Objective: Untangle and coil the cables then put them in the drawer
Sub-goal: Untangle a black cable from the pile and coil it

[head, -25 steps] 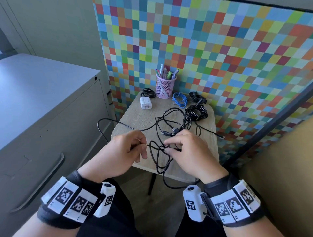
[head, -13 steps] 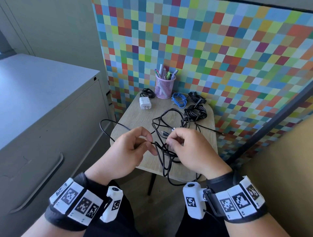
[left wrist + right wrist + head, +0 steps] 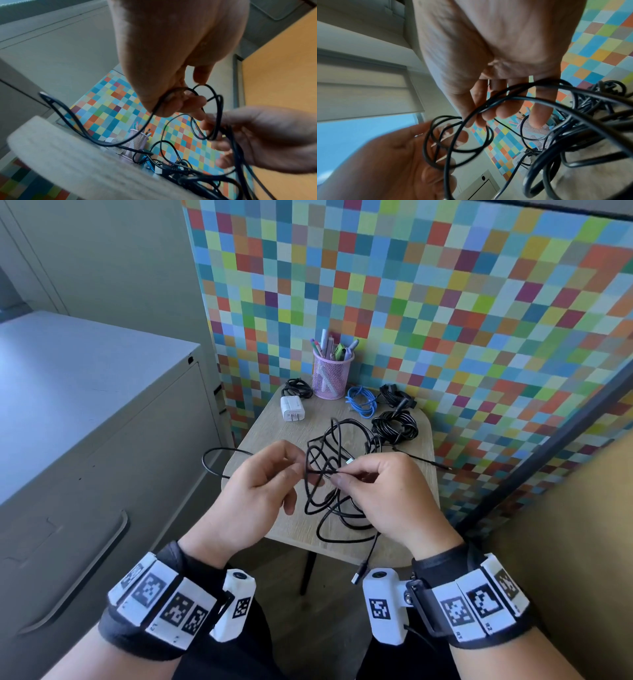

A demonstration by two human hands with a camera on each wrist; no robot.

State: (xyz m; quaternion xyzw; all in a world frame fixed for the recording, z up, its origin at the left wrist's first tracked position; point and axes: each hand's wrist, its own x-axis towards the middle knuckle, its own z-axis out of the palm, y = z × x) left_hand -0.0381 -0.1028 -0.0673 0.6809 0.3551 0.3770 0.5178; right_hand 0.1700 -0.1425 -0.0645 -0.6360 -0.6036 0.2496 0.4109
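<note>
L hand (image 3: pixel 255 494) & R hand (image 3: pixel 387 498) pinch tangled black cable (image 3: pixel 329 474) btwn them.

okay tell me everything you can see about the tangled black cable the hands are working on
The tangled black cable is thin, round and looks rubbery, looped over itself in a loose knot above the small table's near edge. The left hand and right hand each pinch a strand. One loop trails off the table's left side; one plug end hangs below the front edge.

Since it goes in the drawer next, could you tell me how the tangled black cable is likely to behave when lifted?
Probably floppy: the tangled black cable sags in loose loops between the left hand and right hand. Likely to snag too, its loops crossing.
</note>
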